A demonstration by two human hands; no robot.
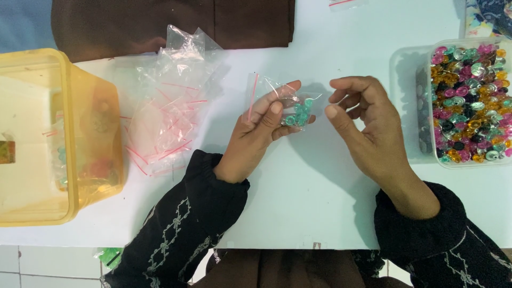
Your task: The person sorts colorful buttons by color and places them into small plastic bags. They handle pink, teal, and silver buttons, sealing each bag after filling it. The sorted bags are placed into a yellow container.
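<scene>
Black sleeves with pale embroidered chains come up from the bottom edge, and both hands work above the white table top [298,192]. The left hand [261,130] holds a small clear plastic zip bag with a red strip [277,101]; the thumb and fingers pinch it near the middle, so the open mouth points up and a bit to the left. Inside the bag some small teal green beads [298,114] sit at the lower right corner, just beside the fingertips. The right hand [368,125] hovers close to the bag without touching it. Its fingers are curled and the thumb is near the forefinger; I cannot tell if a bead is between them.

On the right side stands a clear rectangular plastic box [410,69] full of shiny beads in pink, orange, teal and silver [469,101], near the right hand, so it is easy to reach. On the left a loose heap of empty clear zip bags with red strips [165,106] lies on the table, and beyond it a yellow translucent plastic tub [80,133]. A dark brown folded cloth [176,21] lies at the far edge. Nothing stands between the hands and the bead box.
</scene>
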